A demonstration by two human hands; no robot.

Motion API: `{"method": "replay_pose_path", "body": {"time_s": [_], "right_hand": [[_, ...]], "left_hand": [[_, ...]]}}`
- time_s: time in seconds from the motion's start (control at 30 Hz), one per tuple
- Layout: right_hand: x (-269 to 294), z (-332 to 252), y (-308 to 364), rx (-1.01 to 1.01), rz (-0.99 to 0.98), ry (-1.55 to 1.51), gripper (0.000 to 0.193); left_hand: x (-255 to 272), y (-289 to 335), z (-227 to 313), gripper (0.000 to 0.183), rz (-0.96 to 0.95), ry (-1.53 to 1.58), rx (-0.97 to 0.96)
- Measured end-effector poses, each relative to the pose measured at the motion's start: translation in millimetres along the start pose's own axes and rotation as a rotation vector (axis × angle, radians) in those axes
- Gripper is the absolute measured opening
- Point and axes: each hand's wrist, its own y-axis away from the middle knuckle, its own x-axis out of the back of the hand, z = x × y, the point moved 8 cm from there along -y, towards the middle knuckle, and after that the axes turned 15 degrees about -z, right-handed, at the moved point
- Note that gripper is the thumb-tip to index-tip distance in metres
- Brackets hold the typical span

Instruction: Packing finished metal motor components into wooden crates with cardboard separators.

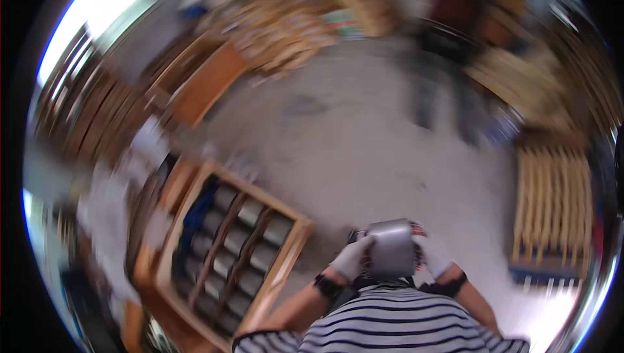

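Observation:
Close in front of my striped shirt I hold a smooth grey cylinder (392, 249) with a metallic sheen. My left hand (351, 259), in a white glove, grips its left side. My right hand (433, 257), gloved the same way, grips its right side. Both hands are closed on it, though some fingertips are hidden or blurred. To my left stands a wooden crate (300, 236) holding several grey and pale cylinders (249, 281) in rows, with dark brown bars (221, 249) running between them.
A blurred person in dark trousers (448, 86) stands ahead to the right. A slatted wooden rack (552, 203) is at right. An orange-brown wooden box (211, 83) and scattered wood pieces (279, 31) lie far left and ahead. Grey floor (364, 138) spans the middle.

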Motion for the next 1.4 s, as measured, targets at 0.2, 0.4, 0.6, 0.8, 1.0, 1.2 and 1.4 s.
{"method": "replay_pose_path", "body": {"time_s": [0.2, 0.4, 0.6, 0.8, 1.0, 1.2, 1.4], "right_hand": [[63.0, -25.6, -211.7, -0.333, -0.087, -0.392, 0.024], [104.9, -85.3, -383.3, -0.315, -0.114, -0.389, 0.018], [115.8, -128.3, -590.5, -0.338, -0.286, -0.332, 0.018], [35.5, -242.4, -775.9, -0.337, -0.614, -0.133, 0.027], [-76.5, -308.9, -937.7, -0.399, -0.773, -0.145, 0.028], [-173.9, -366.0, -1082.2, -0.416, -0.864, -0.189, 0.024], [-250.1, -442.9, -1207.5, -0.422, -0.961, -0.161, 0.031]], "left_hand": [[9.9, -55.5, 201.0, 0.039, 0.181, 0.237, -0.195], [56.0, -108.0, 355.7, 0.042, 0.213, 0.241, -0.212], [123.4, -144.4, 516.6, 0.043, 0.270, 0.487, -0.291], [231.8, -132.2, 638.9, 0.032, 0.398, 0.660, -0.629], [352.9, -81.4, 754.1, 0.034, 0.463, 0.781, -0.759], [433.4, 5.4, 884.8, 0.032, 0.687, 0.699, -0.739], [524.4, 44.4, 997.8, 0.031, 0.656, 0.819, -0.773]]}}
